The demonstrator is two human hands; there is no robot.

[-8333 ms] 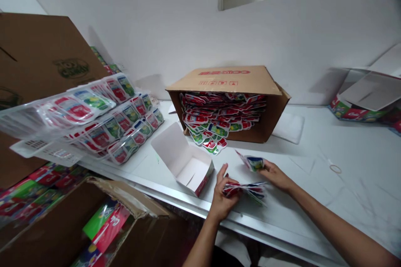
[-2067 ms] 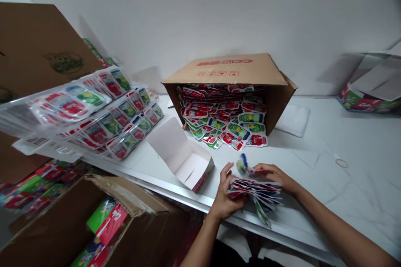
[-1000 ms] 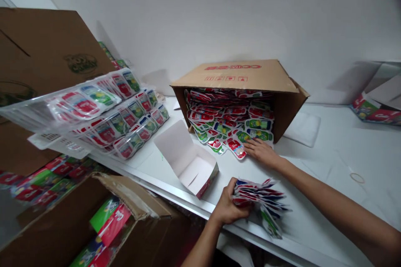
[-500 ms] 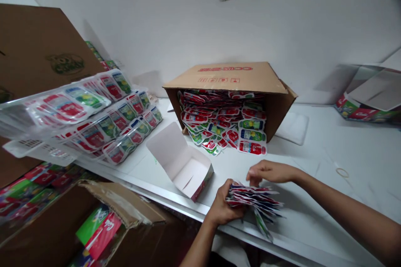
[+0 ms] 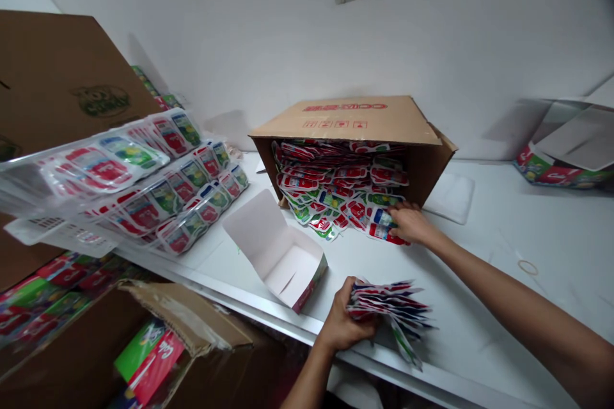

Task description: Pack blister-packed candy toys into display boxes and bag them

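Note:
My left hand (image 5: 346,319) is closed around one end of a fanned stack of small red, green and blue packets (image 5: 391,310) at the front edge of the white table (image 5: 489,281). My right hand (image 5: 407,222) reaches forward and rests, fingers bent, on the loose packets (image 5: 345,198) spilling from a brown carton (image 5: 355,121) lying on its side. Whether the fingers have gripped a packet is hidden. A small open white box (image 5: 281,255) with its lid up stands just left of my left hand.
Clear plastic trays of packets (image 5: 129,179) are piled at the left over a large brown carton (image 5: 52,96). Below the table edge an open carton (image 5: 158,345) holds red and green boxes. Flattened printed boxes (image 5: 561,153) lie far right, and a rubber band (image 5: 527,266).
My right hand went from the stack out to the spilled packets at the carton mouth. The left hand has kept hold of the stack, which has thickened over the last seconds.

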